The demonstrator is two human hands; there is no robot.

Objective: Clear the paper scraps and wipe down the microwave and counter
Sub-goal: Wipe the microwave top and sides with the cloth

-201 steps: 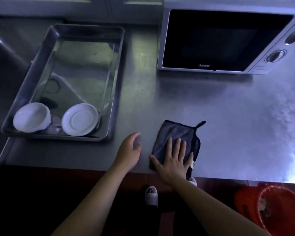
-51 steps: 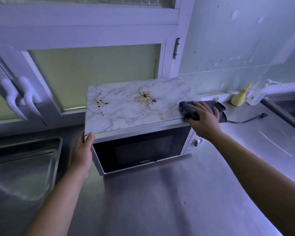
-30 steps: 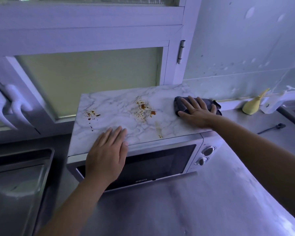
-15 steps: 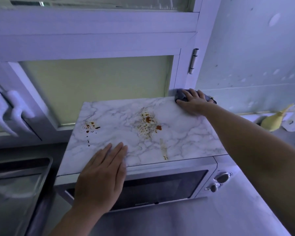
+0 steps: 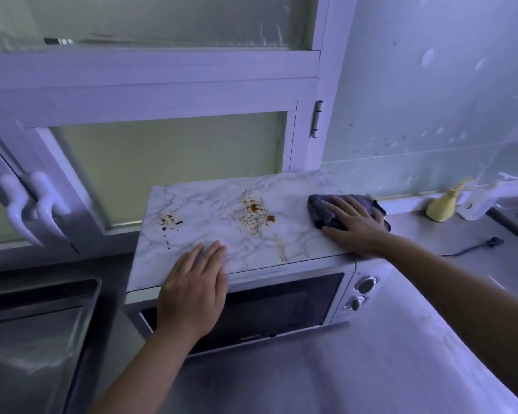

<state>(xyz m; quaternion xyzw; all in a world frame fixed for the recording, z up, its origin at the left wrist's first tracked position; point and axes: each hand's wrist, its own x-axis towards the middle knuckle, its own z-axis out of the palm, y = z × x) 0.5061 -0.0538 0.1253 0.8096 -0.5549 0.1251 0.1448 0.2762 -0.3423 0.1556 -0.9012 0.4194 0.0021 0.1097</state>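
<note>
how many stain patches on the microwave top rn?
3. Brown spatter at left, larger spatter mid-top, faint streak near the front edge. More may be hidden under the cloth, right hand or left hand.

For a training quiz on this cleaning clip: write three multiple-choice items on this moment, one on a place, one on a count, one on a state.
1. Where does the grey cloth lie?
A. In the sink.
B. On the right end of the microwave top.
C. On the counter in front of the microwave.

2. How many knobs does the microwave front show?
A. One.
B. Two.
C. Four.

3. What is the state of the brown stains on the top?
A. Wiped away.
B. Covered by the cloth.
C. Exposed, left of the cloth.

Answers:
1 B: the right hand presses it flat there.
2 B: two round knobs sit one above the other, right of the door.
3 C: the spatters lie bare, apart from both the cloth and the left hand.
</note>
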